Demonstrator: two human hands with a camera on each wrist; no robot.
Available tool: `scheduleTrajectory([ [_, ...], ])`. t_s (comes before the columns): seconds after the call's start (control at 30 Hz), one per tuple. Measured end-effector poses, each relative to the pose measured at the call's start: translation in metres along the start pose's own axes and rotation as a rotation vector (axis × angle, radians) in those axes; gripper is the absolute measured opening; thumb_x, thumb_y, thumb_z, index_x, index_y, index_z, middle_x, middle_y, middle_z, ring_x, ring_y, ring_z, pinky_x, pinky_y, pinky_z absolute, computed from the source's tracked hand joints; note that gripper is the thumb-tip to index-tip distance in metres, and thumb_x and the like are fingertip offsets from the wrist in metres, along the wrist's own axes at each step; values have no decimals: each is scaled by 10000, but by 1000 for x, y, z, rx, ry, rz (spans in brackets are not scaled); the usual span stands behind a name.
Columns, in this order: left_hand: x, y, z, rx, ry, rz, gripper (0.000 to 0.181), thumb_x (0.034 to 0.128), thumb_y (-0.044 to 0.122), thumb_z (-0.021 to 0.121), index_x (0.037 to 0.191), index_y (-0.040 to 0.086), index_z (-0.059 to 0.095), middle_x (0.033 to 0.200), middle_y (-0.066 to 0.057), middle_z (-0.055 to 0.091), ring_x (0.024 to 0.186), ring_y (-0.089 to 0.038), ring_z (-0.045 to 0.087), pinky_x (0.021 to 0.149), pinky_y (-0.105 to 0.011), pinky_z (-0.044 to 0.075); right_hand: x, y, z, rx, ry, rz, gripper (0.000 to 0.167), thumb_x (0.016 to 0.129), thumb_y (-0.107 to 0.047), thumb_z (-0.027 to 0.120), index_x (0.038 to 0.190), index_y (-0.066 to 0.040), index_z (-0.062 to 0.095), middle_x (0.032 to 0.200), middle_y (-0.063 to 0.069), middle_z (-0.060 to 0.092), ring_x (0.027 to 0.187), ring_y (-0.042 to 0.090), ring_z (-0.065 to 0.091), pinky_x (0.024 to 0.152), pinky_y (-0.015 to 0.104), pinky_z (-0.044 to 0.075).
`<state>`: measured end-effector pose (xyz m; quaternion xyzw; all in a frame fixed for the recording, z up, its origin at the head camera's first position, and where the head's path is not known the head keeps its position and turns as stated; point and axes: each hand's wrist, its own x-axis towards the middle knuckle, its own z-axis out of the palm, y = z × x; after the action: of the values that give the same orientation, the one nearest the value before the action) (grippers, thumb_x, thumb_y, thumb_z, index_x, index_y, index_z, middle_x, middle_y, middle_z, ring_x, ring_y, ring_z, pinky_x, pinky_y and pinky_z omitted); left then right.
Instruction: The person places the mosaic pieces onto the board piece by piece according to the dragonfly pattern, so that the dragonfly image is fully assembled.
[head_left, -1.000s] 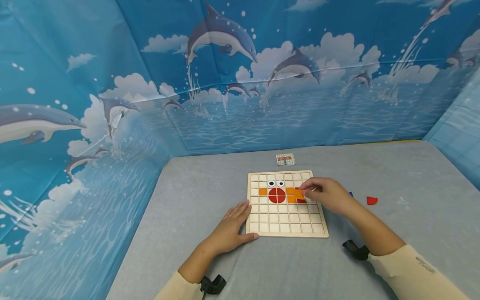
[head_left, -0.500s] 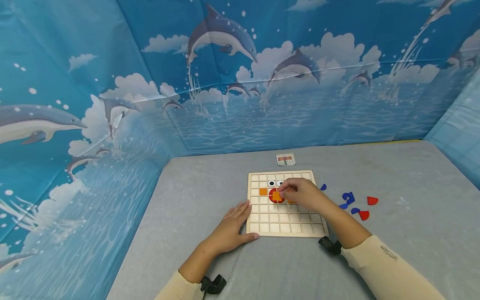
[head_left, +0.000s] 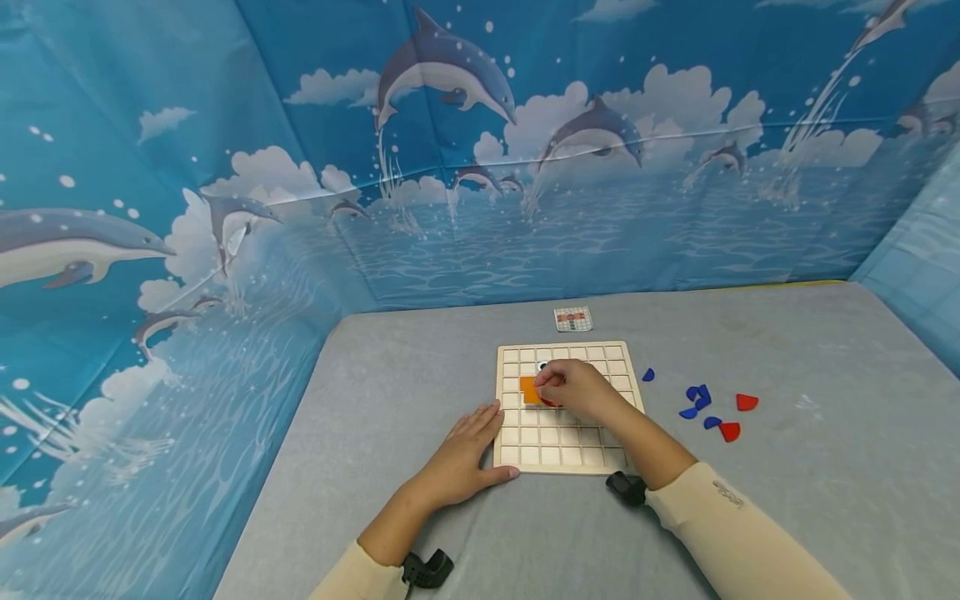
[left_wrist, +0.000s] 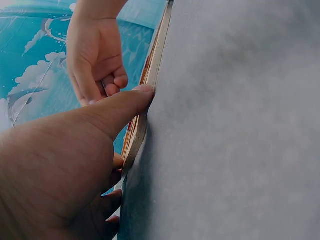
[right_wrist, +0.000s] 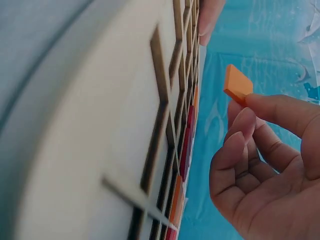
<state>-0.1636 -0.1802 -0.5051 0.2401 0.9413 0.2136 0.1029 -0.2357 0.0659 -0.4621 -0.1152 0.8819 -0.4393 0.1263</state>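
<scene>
In the head view a wooden grid board (head_left: 562,458) lies on the grey table. My left hand (head_left: 467,462) rests at its near left corner, fingers along the left edge and thumb on the near edge. My right hand (head_left: 581,390) is over the board's upper left part. Its thumb and fingertips pinch an orange square tile (right_wrist: 237,84), held just off the board in the right wrist view. Under that hand a red piece (head_left: 550,402) shows partly; most of the set tiles are hidden. One eye tile (head_left: 542,366) peeks out above the fingers.
Right of the board lie several blue pieces (head_left: 702,395) and two red quarter-round pieces (head_left: 746,402). A small pattern card (head_left: 573,319) lies behind the board. A blue dolphin-print curtain (head_left: 480,242) rises at the table's back and sides.
My right hand has moved left across the board with the orange tile, from the right-hand tiles past the red circle. The left hand has stayed in place.
</scene>
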Motion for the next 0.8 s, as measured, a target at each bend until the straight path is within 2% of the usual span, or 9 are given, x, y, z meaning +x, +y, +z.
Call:
scheduleTrajectory([
  [0.27,0,0,0,-1,4,8,908,935,567,648,1615,118,248,1711,13,151,1592,-208,137,1294,-480,165,7,1,8,-22,8,2,47,934,-120,673,943,-94,711,779,30,662,680,158,579,636,269,470],
  [0.53,0,0,1,1,1,9,907,934,558,654,1615,118,247,1711,13,154,1593,-205,134,1296,-472,163,10,4,13,-46,1,-10,46,931,-103,665,929,-87,708,768,24,641,652,148,542,596,260,442],
  [0.8,-1,0,0,-6,6,10,906,932,543,666,1612,107,256,1709,-1,166,1592,-211,140,1297,-469,162,11,1,16,-95,27,-36,62,926,-74,639,912,-100,694,732,15,593,634,160,499,591,265,401],
])
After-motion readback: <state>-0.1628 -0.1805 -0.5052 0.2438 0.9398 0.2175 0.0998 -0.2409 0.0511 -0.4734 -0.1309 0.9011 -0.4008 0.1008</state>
